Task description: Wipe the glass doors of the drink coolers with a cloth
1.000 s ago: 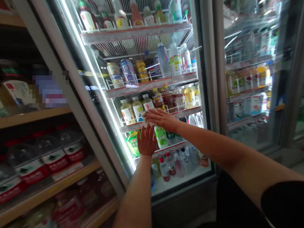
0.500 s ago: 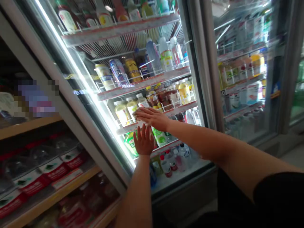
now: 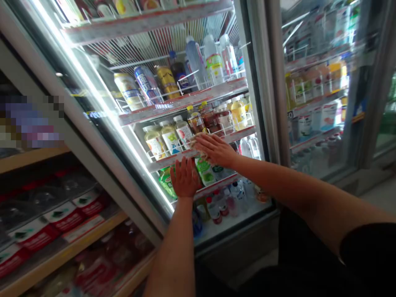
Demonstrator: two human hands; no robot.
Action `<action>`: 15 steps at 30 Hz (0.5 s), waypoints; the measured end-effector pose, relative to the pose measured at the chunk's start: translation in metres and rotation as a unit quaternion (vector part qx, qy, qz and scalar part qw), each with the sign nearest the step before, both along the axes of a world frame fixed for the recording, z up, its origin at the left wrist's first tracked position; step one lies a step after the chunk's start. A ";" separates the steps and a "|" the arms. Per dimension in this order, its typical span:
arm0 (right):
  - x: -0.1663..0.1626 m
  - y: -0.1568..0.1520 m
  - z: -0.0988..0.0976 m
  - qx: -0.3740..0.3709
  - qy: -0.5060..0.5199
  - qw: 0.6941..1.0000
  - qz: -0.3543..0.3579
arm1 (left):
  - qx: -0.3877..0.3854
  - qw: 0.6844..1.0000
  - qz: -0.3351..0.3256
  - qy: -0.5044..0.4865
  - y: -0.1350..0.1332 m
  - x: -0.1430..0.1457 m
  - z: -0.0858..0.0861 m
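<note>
My left hand [image 3: 185,178] lies flat against the glass door [image 3: 173,136] of a lit drinks cooler, fingers spread and holding nothing. To its upper right, my right hand [image 3: 218,149] presses a pale, crumpled cloth [image 3: 195,142] to the same glass. Only the cloth's edges show, past the fingertips and under the palm. Behind the glass near my hands stand juice bottles [image 3: 169,137] on a wire shelf, with green-labelled packs [image 3: 204,171] one shelf lower.
Metal door frame [image 3: 262,82] runs along the right side, and a second glass-door cooler [image 3: 318,103] stands beyond it. On the left, a wooden-edged shelf [image 3: 83,239] holds red-and-white packs of bottles [image 3: 66,218]. Small bottles [image 3: 213,210] stand at the cooler's bottom.
My right hand has slid to the right across the glass with the cloth, showing more of it. My left hand stays flat on the glass. The view has shifted slightly.
</note>
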State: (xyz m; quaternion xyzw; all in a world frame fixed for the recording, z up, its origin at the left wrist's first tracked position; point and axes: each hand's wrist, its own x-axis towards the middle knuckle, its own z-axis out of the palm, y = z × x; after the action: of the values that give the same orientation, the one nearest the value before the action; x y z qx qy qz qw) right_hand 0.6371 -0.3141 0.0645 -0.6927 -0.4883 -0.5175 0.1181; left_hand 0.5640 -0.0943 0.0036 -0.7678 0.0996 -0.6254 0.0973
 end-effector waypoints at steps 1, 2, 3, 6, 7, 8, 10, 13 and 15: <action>-0.001 0.000 -0.001 0.017 0.008 1.000 -0.007 | -0.003 1.000 -0.002 0.002 0.000 0.000 0.000; -0.001 -0.001 -0.003 0.028 0.014 0.999 -0.011 | -0.005 1.000 -0.005 0.002 0.000 0.000 -0.001; -0.001 -0.002 -0.006 0.028 0.016 0.999 -0.008 | -0.006 1.000 -0.008 0.001 0.000 0.001 -0.001; 0.000 -0.008 -0.016 -0.023 -0.004 0.999 0.022 | -0.006 1.000 -0.004 -0.003 0.000 0.001 -0.001; 0.002 -0.010 -0.016 -0.039 -0.015 0.999 0.032 | -0.004 1.000 0.001 -0.005 -0.001 0.000 -0.001; 0.003 -0.012 -0.016 -0.044 -0.023 0.998 0.037 | -0.003 1.000 0.007 -0.005 -0.001 0.000 -0.001; 0.004 -0.013 -0.012 -0.014 -0.024 0.999 0.030 | 0.000 1.000 0.016 -0.008 -0.002 0.000 0.000; 0.003 -0.008 -0.010 0.061 0.000 0.998 0.007 | 0.005 1.000 0.020 -0.017 -0.002 -0.001 0.000; 0.002 -0.005 -0.015 0.058 0.005 0.998 0.005 | 0.008 1.000 0.019 -0.022 -0.002 -0.001 0.001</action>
State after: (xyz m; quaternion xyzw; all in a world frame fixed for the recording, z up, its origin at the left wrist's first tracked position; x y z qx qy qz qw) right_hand 0.6395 -0.3190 0.0498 -0.6848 -0.4600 -0.5412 0.1630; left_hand 0.5629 -0.0966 0.0043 -0.7547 0.0880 -0.6395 0.1171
